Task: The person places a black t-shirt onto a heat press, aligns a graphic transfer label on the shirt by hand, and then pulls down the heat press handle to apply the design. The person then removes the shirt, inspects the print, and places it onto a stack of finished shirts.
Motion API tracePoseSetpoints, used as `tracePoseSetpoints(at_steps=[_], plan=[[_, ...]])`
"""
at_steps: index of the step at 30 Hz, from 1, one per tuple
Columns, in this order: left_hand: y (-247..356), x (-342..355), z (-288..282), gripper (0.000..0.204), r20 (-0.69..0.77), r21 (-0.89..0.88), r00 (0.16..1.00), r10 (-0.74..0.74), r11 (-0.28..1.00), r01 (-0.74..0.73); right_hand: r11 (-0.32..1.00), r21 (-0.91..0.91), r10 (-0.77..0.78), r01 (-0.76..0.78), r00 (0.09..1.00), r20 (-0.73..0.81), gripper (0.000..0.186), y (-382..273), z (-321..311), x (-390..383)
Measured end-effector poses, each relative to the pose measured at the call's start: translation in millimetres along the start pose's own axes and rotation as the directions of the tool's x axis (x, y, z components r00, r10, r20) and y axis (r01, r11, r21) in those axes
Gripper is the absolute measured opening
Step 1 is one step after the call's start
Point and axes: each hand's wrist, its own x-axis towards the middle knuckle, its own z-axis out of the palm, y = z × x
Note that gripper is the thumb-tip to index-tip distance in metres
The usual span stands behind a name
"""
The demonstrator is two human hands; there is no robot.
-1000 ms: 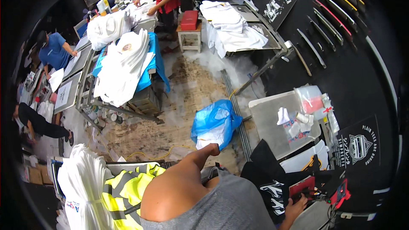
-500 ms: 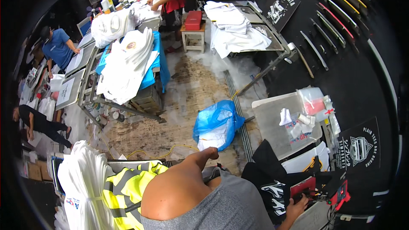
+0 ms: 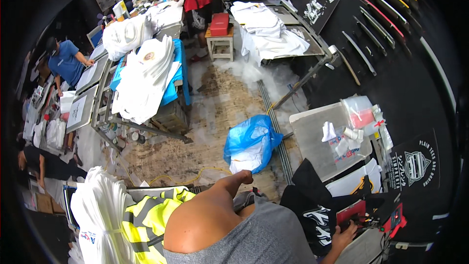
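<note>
My left arm stretches forward, and my left hand (image 3: 245, 177) is in front of the blue plastic bag (image 3: 250, 139) with white cloth in it. I see that hand from behind; its fingers are hidden, and whether it touches the bag is unclear. My right hand (image 3: 345, 237) is low on the right, fingers apart, at the lower edge of a flat red panel (image 3: 351, 215). Beside it lies a black shirt (image 3: 318, 222) with a white print. A red device (image 3: 394, 221) with dark cables stands just right of the panel.
White bundled fabric (image 3: 100, 215) and a yellow reflective vest (image 3: 159, 212) are at my left. A grey board (image 3: 327, 139) holds small packages. Metal rails (image 3: 274, 117) and a yellow cord (image 3: 195, 172) lie on the floor. Co-workers stand by far and left tables.
The co-worker in red has straightened and shifted at the far table. The one in black at the left has moved lower. My hands hold nearly the same places; the view has shifted slightly.
</note>
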Motion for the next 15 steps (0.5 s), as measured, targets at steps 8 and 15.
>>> tracePoseSetpoints(at_steps=[8, 15], plan=[[1, 12, 9, 0.036, -0.042, -0.016, 0.999, 0.028, 0.999, -0.029, 1.000, 0.018, -0.019, 0.019, 1.000, -0.003, 0.063, -2, -2, 1], [2, 6, 4, 0.036, -0.058, -0.070, 0.998, 0.037, 0.997, -0.041, 0.994, 0.012, 0.105, -0.106, 0.993, 0.054, 0.063, -18, -13, -1]])
